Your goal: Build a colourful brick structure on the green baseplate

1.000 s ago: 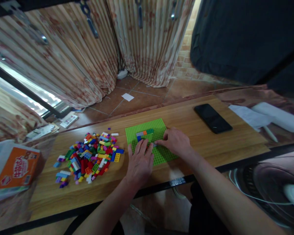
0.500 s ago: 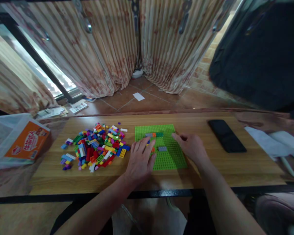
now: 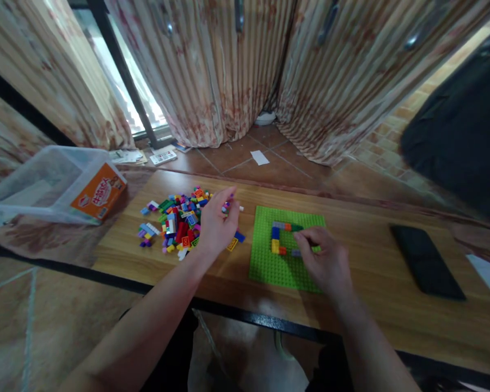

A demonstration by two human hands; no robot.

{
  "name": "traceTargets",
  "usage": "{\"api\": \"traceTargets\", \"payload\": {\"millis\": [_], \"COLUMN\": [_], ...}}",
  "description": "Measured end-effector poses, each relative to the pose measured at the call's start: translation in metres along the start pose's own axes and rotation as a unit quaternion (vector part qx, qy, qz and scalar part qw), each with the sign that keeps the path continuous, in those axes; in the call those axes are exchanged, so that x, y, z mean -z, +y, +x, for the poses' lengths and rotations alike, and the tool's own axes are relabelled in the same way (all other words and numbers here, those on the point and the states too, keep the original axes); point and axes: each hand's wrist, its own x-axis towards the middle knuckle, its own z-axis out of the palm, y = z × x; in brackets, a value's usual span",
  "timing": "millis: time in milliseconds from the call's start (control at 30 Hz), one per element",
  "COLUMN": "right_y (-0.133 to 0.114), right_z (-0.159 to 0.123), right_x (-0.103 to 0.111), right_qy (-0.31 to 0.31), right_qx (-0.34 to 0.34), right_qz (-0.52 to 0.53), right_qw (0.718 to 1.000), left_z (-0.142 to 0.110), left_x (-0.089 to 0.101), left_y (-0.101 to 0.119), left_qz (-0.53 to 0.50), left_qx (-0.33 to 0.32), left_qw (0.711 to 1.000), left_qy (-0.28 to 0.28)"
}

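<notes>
My left hand [image 3: 218, 223] hovers over the right side of a heap of loose toy bricks [image 3: 179, 223], its fingers stretched out and the thumb apart, with nothing seen in it. My right hand [image 3: 324, 256] is over the right half of a green studded baseplate [image 3: 263, 267]. Its fingers are curled and pinched near a dark green brick [image 3: 295, 228]; whatever they hold is hidden. On the baseplate a grey brick [image 3: 278, 224], an orange brick, a blue brick [image 3: 275, 233], a yellow brick [image 3: 275, 246] and another orange brick form a bracket shape. A greyish-purple brick [image 3: 296, 253] lies partly under my right hand.
A black phone [image 3: 427, 261] rests on the wooden table [image 3: 371, 305] at the right, with white paper [image 3: 488, 277] past it. A clear plastic bin [image 3: 49, 174] with an orange label stands beyond the left end. Curtains hang behind.
My left hand has moved left from the baseplate to the brick heap. My right hand has moved in over the baseplate, its fingers more curled. The whole view has turned left.
</notes>
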Motion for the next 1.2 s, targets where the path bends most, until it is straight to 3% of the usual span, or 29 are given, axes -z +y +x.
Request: {"api": "traceTargets", "payload": {"millis": [233,400,567,1200], "right_y": [-0.025,-0.044,-0.052,-0.065], "right_z": [-0.005,-0.016,-0.017,-0.023], "right_x": [-0.029,-0.062,-0.083,-0.082], "right_qy": [-0.072,-0.139,-0.141,-0.185], "right_qx": [0.01,0.102,0.143,0.154], "right_qz": [0.015,-0.015,-0.075,-0.114], "right_qw": [0.997,0.985,0.977,0.964], "left_z": [0.005,0.007,0.009,0.009], "left_x": [0.006,0.01,0.013,0.011], "left_y": [-0.005,-0.002,0.0,-0.001], "left_qz": [-0.011,-0.01,-0.015,-0.015], "left_qx": [0.016,0.027,0.039,0.026], "left_qw": [1.0,0.999,0.999,0.999], "left_qy": [0.018,0.022,0.029,0.027]}}
